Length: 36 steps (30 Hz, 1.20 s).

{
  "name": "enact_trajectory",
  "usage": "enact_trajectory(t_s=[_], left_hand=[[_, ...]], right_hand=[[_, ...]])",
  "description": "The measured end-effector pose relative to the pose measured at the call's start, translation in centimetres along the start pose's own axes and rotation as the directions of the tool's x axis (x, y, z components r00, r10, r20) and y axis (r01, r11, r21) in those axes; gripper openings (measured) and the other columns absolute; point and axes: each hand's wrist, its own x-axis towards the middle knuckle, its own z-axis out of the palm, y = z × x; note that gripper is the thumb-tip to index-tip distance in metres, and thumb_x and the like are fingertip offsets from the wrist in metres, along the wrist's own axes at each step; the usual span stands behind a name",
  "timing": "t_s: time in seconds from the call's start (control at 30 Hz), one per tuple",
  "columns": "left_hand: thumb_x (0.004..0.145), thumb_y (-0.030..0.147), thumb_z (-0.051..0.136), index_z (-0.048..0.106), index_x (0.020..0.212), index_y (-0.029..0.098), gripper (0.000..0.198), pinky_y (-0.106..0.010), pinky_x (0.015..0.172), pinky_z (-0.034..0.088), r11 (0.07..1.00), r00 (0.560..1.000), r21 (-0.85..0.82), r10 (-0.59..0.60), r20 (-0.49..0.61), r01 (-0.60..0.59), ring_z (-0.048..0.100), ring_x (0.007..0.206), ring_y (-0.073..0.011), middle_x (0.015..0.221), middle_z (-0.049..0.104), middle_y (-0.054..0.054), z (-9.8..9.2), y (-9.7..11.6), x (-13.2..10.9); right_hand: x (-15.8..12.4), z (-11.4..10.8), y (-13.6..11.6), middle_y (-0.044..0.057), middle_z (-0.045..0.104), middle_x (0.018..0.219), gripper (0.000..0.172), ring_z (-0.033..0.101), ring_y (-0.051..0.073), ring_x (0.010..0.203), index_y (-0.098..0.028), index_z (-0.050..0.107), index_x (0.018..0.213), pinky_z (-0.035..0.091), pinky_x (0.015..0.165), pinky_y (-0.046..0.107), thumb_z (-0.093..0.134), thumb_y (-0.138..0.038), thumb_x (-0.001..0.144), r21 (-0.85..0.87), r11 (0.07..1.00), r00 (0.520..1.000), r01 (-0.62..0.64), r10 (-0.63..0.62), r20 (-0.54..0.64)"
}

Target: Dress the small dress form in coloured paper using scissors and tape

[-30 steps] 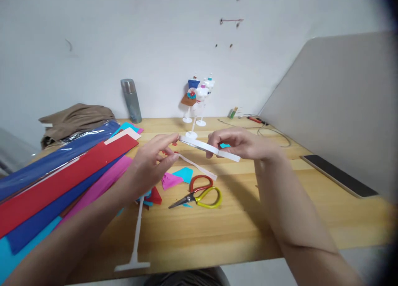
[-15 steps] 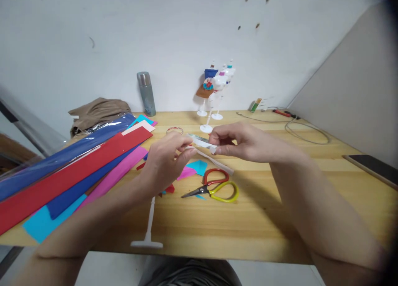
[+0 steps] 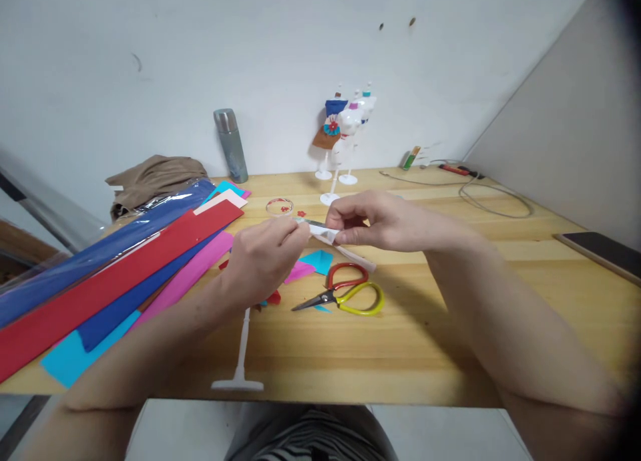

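Head view | I have left hand (image 3: 268, 257) and right hand (image 3: 378, 222) pinching white tape (image 3: 321, 231) between their fingers | red-and-yellow-handled scissors (image 3: 329, 298) lie nearby on the worktop (image 3: 400, 354)

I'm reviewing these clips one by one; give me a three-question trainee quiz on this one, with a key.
1. Multiple choice: which handle of the scissors lies nearer the front edge of the table? A) red B) yellow C) blue
2. True or false: the right hand is gripping the scissors.
3. Short answer: what does the right hand pinch, close beside the left hand?

Key:
1. B
2. False; the scissors lie on the table.
3. A white strip
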Motion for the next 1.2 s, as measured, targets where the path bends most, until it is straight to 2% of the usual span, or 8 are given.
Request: enact_trajectory(t_s=[0.17,0.3,0.47,0.57,0.73,0.9,1.1,1.2], left_hand=[[0.090,0.007,0.047,0.061,0.067,0.018,0.030,-0.028,0.053,0.025,0.997,0.999,0.069,0.040,-0.014,-0.039,0.043,0.057,-0.0117,0.064,0.060,-0.001,-0.4,0.8,0.2],[0.086,0.014,0.054,0.062,0.064,0.017,0.024,-0.023,0.057,0.040,0.968,0.987,-0.205,-0.129,0.099,0.147,0.055,0.065,-0.0101,0.093,0.075,-0.007,-0.7,0.5,0.8],[0.077,0.020,0.064,0.061,0.065,0.018,0.012,-0.024,0.060,0.055,0.554,0.782,-0.552,-0.446,0.435,0.623,0.067,0.060,-0.0135,0.066,0.071,-0.002,-1.1,-0.1,1.8],[0.075,0.021,0.067,0.064,0.067,0.017,0.010,-0.026,0.063,0.059,0.335,0.662,-0.591,-0.548,0.511,0.734,0.071,0.060,-0.0148,0.062,0.072,-0.002,-1.1,0.1,2.2],[0.072,0.017,0.070,0.064,0.063,0.016,0.011,-0.024,0.063,0.059,0.256,0.623,-0.601,-0.561,0.546,0.757,0.072,0.060,-0.0148,0.057,0.071,-0.001,-0.9,0.3,2.2],[0.067,0.019,0.072,0.066,0.060,0.015,0.010,-0.018,0.048,0.047,0.233,0.686,-0.700,-0.547,0.479,0.675,0.059,0.046,-0.0095,0.053,0.067,-0.002,-1.3,-1.5,2.1],[0.060,0.013,0.067,0.062,0.053,0.013,0.009,-0.018,0.044,0.040,-0.054,0.697,-0.922,-0.638,0.326,0.382,0.051,0.046,-0.0063,0.061,0.065,-0.004,-2.3,-3.6,2.9],[0.063,0.010,0.062,0.055,0.052,0.014,0.013,-0.017,0.044,0.039,-0.244,0.643,-0.926,-0.667,0.376,0.289,0.046,0.046,-0.0046,0.066,0.064,-0.003,-2.7,-3.7,3.2]], right_hand=[[0.0,0.0,0.4,-0.003,0.053,0.066,0.019,0.046,0.014,0.062,-0.023,0.059,0.076,0.034,0.059,0.028,0.065,-0.037,0.087,-0.048,0.999,1.000,0.016,-0.017,-0.008],[0.3,0.2,0.8,-0.001,0.062,0.071,0.015,0.053,0.015,0.067,-0.023,0.065,0.081,0.036,0.062,0.029,0.064,-0.035,0.089,-0.099,0.994,0.999,0.042,-0.044,-0.018],[0.7,0.9,1.0,0.002,0.071,0.087,0.013,0.060,0.018,0.075,-0.024,0.071,0.096,0.044,0.069,0.032,0.064,-0.033,0.090,-0.137,0.984,0.977,0.115,-0.137,-0.163],[0.8,1.9,0.7,0.007,0.069,0.112,0.027,0.061,0.019,0.082,-0.026,0.070,0.110,0.049,0.073,0.034,0.072,-0.038,0.087,-0.158,0.969,0.929,0.192,-0.232,-0.289],[1.2,3.3,-0.3,0.007,0.064,0.093,0.014,0.060,0.021,0.085,-0.023,0.071,0.090,0.046,0.071,0.035,0.063,-0.034,0.095,-0.316,0.910,0.844,0.268,-0.380,-0.377],[1.5,1.1,1.7,0.002,0.062,0.071,0.014,0.058,0.018,0.068,-0.023,0.060,0.075,0.045,0.066,0.033,0.063,-0.027,0.088,-0.056,0.998,0.826,0.017,-0.046,-0.561],[2.0,-1.8,8.7,-0.001,0.057,0.061,0.015,0.060,0.018,0.061,-0.023,0.054,0.069,0.048,0.068,0.034,0.059,-0.017,0.083,0.081,0.880,0.552,-0.468,0.363,-0.751],[2.0,-1.8,10.7,0.001,0.060,0.057,0.018,0.064,0.021,0.062,-0.022,0.056,0.067,0.048,0.069,0.035,0.062,-0.017,0.083,0.069,0.847,0.605,-0.527,0.431,-0.669]])
